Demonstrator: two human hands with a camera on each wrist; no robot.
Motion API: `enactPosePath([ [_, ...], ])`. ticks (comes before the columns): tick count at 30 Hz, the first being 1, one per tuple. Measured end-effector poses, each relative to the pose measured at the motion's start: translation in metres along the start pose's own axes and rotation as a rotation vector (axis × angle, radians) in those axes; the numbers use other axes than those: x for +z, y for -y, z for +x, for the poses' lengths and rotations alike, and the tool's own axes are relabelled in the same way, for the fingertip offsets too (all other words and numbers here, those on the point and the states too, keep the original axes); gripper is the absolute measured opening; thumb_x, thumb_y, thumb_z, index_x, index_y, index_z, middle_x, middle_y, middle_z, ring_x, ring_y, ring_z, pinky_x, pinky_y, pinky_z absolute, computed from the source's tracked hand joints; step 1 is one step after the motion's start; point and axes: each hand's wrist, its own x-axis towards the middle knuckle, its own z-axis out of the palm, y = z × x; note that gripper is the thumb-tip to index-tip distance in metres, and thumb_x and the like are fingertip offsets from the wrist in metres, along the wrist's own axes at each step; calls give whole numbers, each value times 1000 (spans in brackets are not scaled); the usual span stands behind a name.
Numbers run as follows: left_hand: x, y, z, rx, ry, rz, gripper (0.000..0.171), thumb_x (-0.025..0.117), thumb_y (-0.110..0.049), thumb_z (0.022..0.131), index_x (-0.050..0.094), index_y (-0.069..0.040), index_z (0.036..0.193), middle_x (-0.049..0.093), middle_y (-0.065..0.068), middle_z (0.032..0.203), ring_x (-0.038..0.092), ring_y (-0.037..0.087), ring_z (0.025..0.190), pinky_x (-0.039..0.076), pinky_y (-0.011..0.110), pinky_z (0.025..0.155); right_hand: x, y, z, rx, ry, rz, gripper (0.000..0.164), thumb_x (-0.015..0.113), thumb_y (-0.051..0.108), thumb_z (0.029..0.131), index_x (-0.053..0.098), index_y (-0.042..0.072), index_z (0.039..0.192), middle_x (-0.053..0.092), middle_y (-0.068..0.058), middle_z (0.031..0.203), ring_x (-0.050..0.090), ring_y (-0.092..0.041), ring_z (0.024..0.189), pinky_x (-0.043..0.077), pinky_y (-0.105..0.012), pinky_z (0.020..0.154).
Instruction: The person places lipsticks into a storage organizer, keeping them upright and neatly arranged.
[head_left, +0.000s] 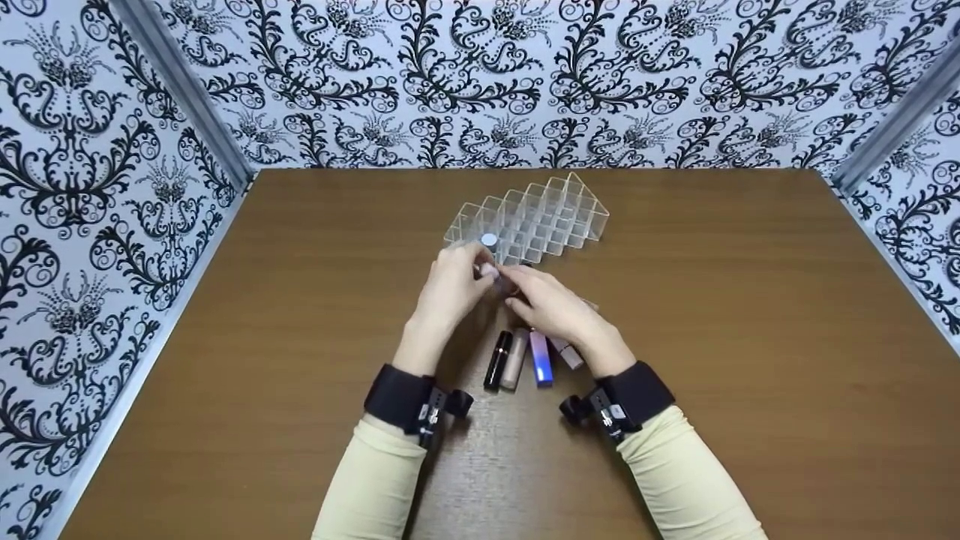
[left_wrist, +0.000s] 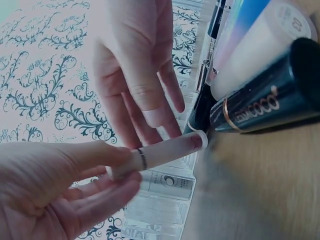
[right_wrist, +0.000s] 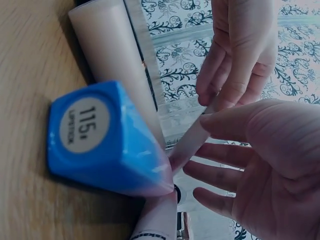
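Observation:
My left hand point(head_left: 452, 285) pinches a slim pale lip gloss tube point(left_wrist: 170, 151) by its cap end, between thumb and fingers. A dark ring circles the tube below the cap, and reddish color shows near its far end. My right hand point(head_left: 555, 304) is beside the tube with fingers loosely extended; its thumb overlaps the tube in the right wrist view. Just beyond both hands is a clear organizer point(head_left: 598, 225) with diamond-shaped compartments. One tube with a pale round top point(head_left: 489, 239) stands in its near left part.
On the brown table point(head_left: 750, 315), nearer the wrists, lie a black lipstick point(head_left: 495, 367), a beige tube point(head_left: 514, 364), a blue-to-pink lipstick point(head_left: 541, 364) and a pinkish tube point(head_left: 570, 355). Patterned walls point(head_left: 480, 90) enclose the table at the back and sides.

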Motion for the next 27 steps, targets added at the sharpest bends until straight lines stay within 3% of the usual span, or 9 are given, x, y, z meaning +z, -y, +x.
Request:
enactPosePath([
  [6,-3,-3,4,40,-130,-124,14,74,-7,91,71,-1,104,67,12,102,69,28,92,59,34,81,-4,4,3,-18,-95,44,54,60,3,98,42,-12,146,50,-28,145,48,-39,136,35,-47,116],
  [13,-6,-6,6,136,-284,-277,18,74,-5,92,72,-1,109,64,12,105,69,21,93,58,25,83,-7,12,4,-99,-241,143,56,59,-2,98,39,-10,149,51,-27,145,56,-40,127,44,-45,109],
  [18,-8,-9,8,162,-337,-379,22,73,-1,91,73,0,113,63,13,110,69,21,97,56,21,85,-8,16,6,-151,-298,199,60,55,-6,97,34,-8,153,47,-26,149,55,-40,128,46,-43,107],
  [27,-13,-10,9,184,-398,-410,24,72,3,90,73,1,115,64,14,114,67,20,103,58,29,89,-2,21,15,-216,-367,176,66,50,-16,91,32,-8,154,43,-28,151,47,-37,136,36,-40,116],
])
